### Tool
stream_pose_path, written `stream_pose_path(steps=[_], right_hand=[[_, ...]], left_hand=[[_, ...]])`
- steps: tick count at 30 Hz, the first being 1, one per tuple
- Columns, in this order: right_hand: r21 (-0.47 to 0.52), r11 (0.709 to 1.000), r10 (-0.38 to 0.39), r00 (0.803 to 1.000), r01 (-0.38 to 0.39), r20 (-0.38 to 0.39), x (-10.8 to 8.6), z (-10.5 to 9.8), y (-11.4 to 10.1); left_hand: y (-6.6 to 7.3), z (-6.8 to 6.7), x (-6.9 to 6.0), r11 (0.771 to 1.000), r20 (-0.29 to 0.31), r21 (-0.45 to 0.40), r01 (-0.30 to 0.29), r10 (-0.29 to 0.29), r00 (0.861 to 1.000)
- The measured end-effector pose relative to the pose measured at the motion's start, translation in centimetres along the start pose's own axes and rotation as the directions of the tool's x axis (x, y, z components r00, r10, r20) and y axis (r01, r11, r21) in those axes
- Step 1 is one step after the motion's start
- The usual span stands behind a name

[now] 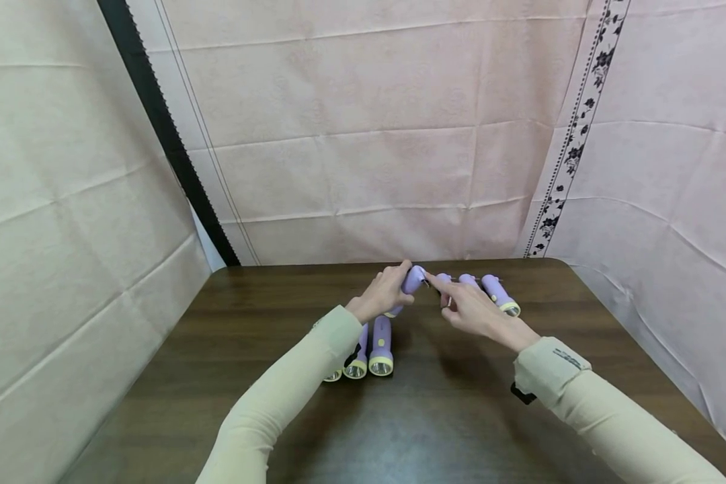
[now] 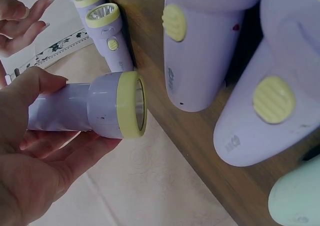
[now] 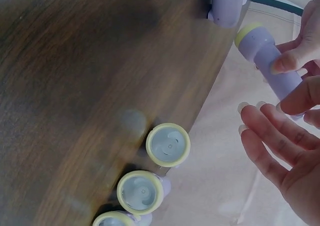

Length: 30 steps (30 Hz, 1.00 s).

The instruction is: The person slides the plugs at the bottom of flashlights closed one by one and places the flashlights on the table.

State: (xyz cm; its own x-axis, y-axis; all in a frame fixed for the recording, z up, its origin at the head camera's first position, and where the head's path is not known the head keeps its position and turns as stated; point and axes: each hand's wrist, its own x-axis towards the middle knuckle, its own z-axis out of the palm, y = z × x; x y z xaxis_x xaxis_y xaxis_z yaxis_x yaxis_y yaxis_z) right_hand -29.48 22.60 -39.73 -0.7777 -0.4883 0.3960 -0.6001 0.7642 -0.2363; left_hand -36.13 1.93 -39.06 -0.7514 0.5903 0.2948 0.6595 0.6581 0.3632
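Note:
My left hand (image 1: 382, 294) grips a lilac flashlight (image 2: 75, 106) with a pale yellow rim, raised above the table's far part. Its thumb lies along one side of the barrel, the fingers along the other. At the flashlight's tail end, my right hand (image 3: 280, 146) has a thumb and finger pinching close to the tip, with its other fingers spread loosely. A small dark piece shows at that tail; its shape is too small to tell. Under the left forearm, several matching flashlights (image 1: 380, 346) lie side by side, partly hidden by the sleeve.
Beyond the right hand, a row of lilac flashlights (image 1: 499, 294) lies near the far edge of the brown wooden table (image 1: 460, 417). Pale cloth (image 1: 369, 134) hangs behind the table and at both sides. Black straps show at both wrists.

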Motion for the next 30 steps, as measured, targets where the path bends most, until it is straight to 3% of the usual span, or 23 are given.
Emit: stream_pose_path(steps=[19,25,30], right_hand=[[0.022,1.000,-0.002,1.000,0.002,-0.013,0.2,0.2,0.2],[0.035,0.999,0.024,1.000,-0.024,0.008,0.2,0.1,0.2],[0.047,0.997,0.065,0.997,-0.067,0.042,0.2,-0.2,0.4]], left_hand=[[0.7,0.2,-0.1,1.000,0.040,0.026,-0.011,0.010,0.999],[1.0,0.1,-0.3,0.999,0.052,0.051,0.013,-0.015,0.999],[1.5,-0.2,-0.1,0.993,0.079,0.093,0.069,-0.077,0.994]])
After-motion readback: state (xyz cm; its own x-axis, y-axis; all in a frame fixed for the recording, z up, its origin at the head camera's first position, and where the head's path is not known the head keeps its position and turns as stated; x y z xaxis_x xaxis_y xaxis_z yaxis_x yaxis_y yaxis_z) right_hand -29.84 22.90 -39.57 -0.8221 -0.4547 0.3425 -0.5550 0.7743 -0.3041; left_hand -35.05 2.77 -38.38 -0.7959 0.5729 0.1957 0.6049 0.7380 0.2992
